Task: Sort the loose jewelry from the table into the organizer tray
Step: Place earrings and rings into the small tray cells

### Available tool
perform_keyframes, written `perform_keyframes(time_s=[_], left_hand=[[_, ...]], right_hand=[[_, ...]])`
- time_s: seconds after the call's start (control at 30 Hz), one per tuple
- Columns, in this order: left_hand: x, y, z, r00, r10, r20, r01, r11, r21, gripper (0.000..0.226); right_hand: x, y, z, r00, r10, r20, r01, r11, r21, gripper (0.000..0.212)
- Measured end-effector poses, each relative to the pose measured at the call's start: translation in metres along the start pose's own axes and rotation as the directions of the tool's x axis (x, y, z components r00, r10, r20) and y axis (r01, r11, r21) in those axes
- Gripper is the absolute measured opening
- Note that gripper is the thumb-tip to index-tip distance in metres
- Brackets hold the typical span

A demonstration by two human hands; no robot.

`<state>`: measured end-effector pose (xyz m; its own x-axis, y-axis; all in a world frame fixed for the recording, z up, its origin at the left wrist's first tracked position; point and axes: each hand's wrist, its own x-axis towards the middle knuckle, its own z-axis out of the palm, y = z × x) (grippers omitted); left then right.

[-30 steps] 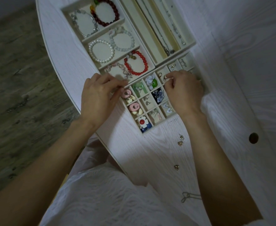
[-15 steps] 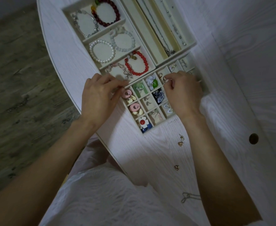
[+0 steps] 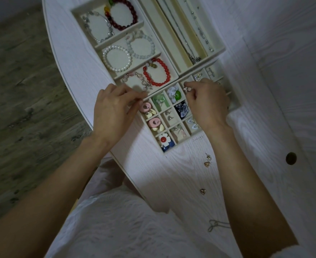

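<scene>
A cream organizer tray (image 3: pixel 154 15) lies on the white table, with bracelets in its left compartments, chains in long slots and earrings in a small grid (image 3: pixel 169 116). My left hand (image 3: pixel 114 110) rests at the grid's left edge, fingertips curled against the rim beside a pink earring (image 3: pixel 146 107). My right hand (image 3: pixel 207 103) hovers over the grid's upper right cells and pinches a small silver earring (image 3: pixel 186 89) between thumb and forefinger. Loose on the table lie two small studs (image 3: pixel 207 160), a heart-shaped stud (image 3: pixel 202 191) and a thin chain (image 3: pixel 216 225).
The table's curved edge (image 3: pixel 90 125) runs along the left, with wood floor beyond. A round hole (image 3: pixel 291 158) sits in the tabletop at the right. My white garment (image 3: pixel 116 229) fills the bottom of the view.
My right hand's thumb and forefinger have shifted slightly left over the upper cells with the small silver earring. My left hand has stayed at the grid's edge.
</scene>
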<state>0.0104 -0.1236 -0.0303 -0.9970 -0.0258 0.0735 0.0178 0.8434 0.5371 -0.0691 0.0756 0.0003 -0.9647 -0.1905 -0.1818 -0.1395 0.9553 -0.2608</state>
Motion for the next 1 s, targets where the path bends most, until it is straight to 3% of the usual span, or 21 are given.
perform_keyframes(time_s=[0.7,1.0], left_hand=[[0.0,-0.001,0.001,1.0,0.003,-0.008,-0.003,1.0,-0.006,0.02],[-0.003,0.003,0.001,1.0,0.02,-0.012,-0.02,0.998,0.059,0.025]], right_hand=[[-0.006,0.003,0.004,1.0,0.006,-0.02,-0.007,0.999,-0.053,0.026],[-0.032,0.009,-0.011,0.997,0.008,-0.074,0.0,0.995,0.102,0.027]])
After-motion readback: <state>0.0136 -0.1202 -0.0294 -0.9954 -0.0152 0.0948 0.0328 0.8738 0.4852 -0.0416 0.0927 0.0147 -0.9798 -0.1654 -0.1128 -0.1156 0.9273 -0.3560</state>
